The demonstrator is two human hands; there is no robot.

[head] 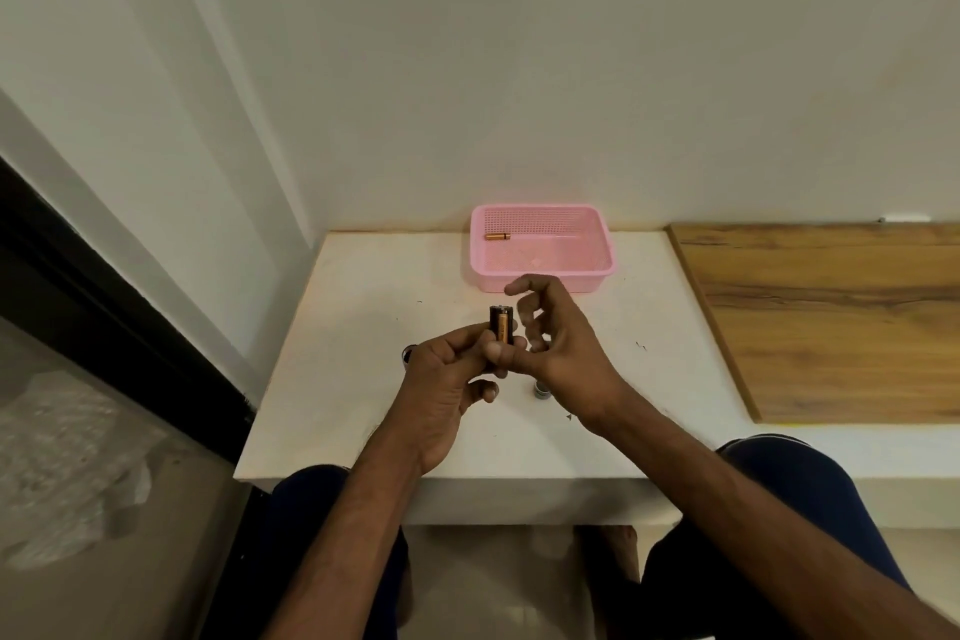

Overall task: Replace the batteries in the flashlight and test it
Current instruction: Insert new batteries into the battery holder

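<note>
My left hand holds a black battery holder upright above the table, with copper-coloured batteries showing in it. My right hand is beside it on the right. Its thumb rests against the holder's lower part, and its fingers are spread and curled above, gripping nothing. A small dark cap with a silver rim stands on the table under my right wrist. A dark round part, perhaps the flashlight body, peeks out behind my left hand. One copper battery lies in the pink basket.
The white table sits in a corner, with walls behind and to the left. A wooden board covers the surface to the right. My knees are under the table's front edge.
</note>
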